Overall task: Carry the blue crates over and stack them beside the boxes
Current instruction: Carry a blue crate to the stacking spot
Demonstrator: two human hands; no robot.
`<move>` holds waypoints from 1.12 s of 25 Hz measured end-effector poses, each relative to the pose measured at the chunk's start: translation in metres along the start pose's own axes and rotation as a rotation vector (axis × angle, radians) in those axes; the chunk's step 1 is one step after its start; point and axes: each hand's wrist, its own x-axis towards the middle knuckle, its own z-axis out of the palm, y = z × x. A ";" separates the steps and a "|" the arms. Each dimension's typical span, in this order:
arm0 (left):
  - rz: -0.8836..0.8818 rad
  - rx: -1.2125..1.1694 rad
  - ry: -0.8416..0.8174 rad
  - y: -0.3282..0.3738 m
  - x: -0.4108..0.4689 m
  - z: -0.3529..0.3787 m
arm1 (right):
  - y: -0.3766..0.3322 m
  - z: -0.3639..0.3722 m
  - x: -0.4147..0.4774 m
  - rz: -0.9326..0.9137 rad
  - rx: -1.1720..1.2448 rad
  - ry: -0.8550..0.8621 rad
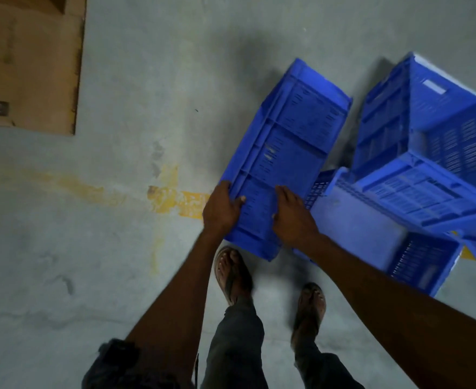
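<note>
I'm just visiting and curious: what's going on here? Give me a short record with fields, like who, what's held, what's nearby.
who: a person seen from above, standing on a grey concrete floor
held: one blue crate, tilted, bottom side facing up
left hand: grips the crate's near left edge
right hand: pressed on the crate's near end, fingers spread
nearby crates: other blue crates piled loosely on the right
cardboard box: top left, apart from the crates
floor mark: worn yellow paint line
footwear: sandals
</note>
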 end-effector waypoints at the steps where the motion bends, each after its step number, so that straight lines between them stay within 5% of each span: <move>1: 0.037 0.004 0.015 0.010 -0.016 -0.005 | -0.005 -0.007 -0.008 -0.009 0.037 0.020; 4: 0.117 0.073 0.129 0.036 -0.075 -0.042 | -0.035 -0.046 -0.035 -0.178 0.100 0.171; 7: 0.194 0.161 0.215 0.039 -0.161 -0.115 | -0.063 -0.104 -0.081 -0.349 -0.128 0.263; 10: 0.256 0.351 0.209 0.032 -0.256 -0.212 | -0.089 -0.148 -0.128 -0.559 -0.410 0.127; 14: 0.149 0.437 0.290 0.031 -0.393 -0.307 | -0.150 -0.169 -0.235 -0.643 -0.386 -0.071; 20: -0.040 0.470 0.245 0.038 -0.561 -0.288 | -0.193 -0.139 -0.418 -0.951 -0.278 0.264; 24: -0.167 0.595 0.520 0.028 -0.628 -0.258 | -0.216 -0.132 -0.483 -1.191 -0.250 0.362; 28: -0.224 0.549 0.715 0.008 -0.693 -0.276 | -0.278 -0.160 -0.524 -1.393 -0.405 0.170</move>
